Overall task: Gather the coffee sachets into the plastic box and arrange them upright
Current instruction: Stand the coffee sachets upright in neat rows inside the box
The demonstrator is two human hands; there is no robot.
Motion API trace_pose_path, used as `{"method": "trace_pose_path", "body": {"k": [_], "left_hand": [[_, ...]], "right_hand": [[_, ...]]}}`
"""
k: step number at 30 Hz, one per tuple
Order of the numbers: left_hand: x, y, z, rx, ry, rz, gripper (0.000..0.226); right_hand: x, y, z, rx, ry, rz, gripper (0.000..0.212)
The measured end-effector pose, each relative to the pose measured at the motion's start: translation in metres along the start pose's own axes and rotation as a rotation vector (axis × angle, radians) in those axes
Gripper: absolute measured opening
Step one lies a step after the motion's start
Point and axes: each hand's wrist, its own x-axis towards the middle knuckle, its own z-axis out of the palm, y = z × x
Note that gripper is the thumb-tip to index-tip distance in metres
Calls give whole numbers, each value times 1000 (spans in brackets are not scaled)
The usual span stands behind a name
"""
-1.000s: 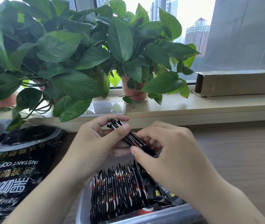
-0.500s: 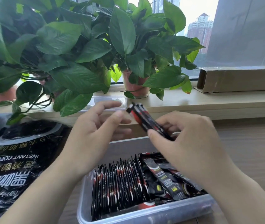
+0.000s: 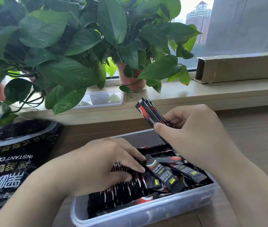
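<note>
A clear plastic box (image 3: 146, 213) stands on the wooden table in front of me. Its left part holds a row of black and red coffee sachets (image 3: 123, 190) standing upright. Loose sachets (image 3: 179, 171) lie flat in its right part. My left hand (image 3: 103, 163) rests on top of the upright row, fingers straight and pointing right against the sachets. My right hand (image 3: 193, 128) is above the box's far right corner and grips a small bundle of sachets (image 3: 149, 112), which sticks up and to the left.
A large black instant coffee bag (image 3: 13, 161) lies left of the box. Potted plants (image 3: 84, 46) fill the windowsill behind. The clear lid (image 3: 102, 99) and a long cardboard box (image 3: 241, 68) also sit on the sill.
My left hand let go of the bundle and dropped onto the upright row in the box. My right hand keeps the bundle and has shifted right.
</note>
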Motion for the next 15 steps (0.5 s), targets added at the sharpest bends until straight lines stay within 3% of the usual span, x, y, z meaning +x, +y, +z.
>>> {"method": "trace_pose_path", "body": {"k": [9,15], "left_hand": [[-6,8,-2,44,-67,6,23],[-7,12,-2,72,-116,23,35]], "right_hand": [[-14,-25,-11,-32,-273,85,18],[-13,-23,-2,-199,-413,157,19]]}}
